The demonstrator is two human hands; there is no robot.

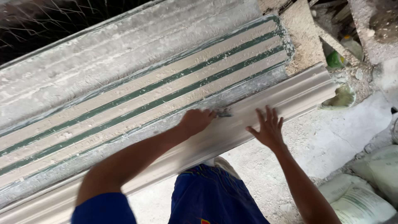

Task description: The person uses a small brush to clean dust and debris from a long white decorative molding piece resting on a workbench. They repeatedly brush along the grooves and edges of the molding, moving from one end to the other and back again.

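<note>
A long pale moulding (298,93) with stepped profiles lies diagonally along the front edge of a work bench. My left hand (197,121) is closed around a small dark tool (224,112), blurred, whose tip touches the moulding's upper edge. My right hand (268,128) rests flat on the moulding just to the right, fingers spread, holding nothing. Behind the moulding lies a long mould bed (166,89) with beige strips between thin green lines.
A dusty grey slab (124,45) runs along the far side of the bench. Rubble, wooden scraps and a green bottle (333,60) lie at the top right. Pale sacks (365,191) sit on the dusty floor at the lower right. My blue-trousered legs (211,195) stand below.
</note>
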